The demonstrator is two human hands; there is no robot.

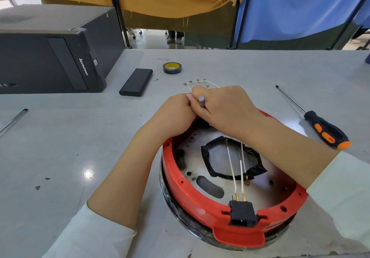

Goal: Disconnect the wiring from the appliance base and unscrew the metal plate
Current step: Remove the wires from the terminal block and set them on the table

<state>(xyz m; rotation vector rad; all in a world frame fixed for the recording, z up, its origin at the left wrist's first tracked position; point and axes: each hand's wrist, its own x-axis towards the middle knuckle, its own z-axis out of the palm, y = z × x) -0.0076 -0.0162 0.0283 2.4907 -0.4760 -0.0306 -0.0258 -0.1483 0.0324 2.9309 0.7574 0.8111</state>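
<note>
The red appliance base (230,213) sits at the worktop's (80,137) near edge, white wires (232,167) running to its black connector (242,211). At its far rim, our right hand (224,107) grips a grey tool (201,101); our left hand (176,113) is clenched beside it, contents hidden. A screwdriver (324,127) lies right.

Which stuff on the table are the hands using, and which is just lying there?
In use: red appliance base, white wires, black plug socket, metal plate, grey tool in the right hand, left hand.

Lying about: tape roll, orange-handled screwdriver, black case, computer.
</note>
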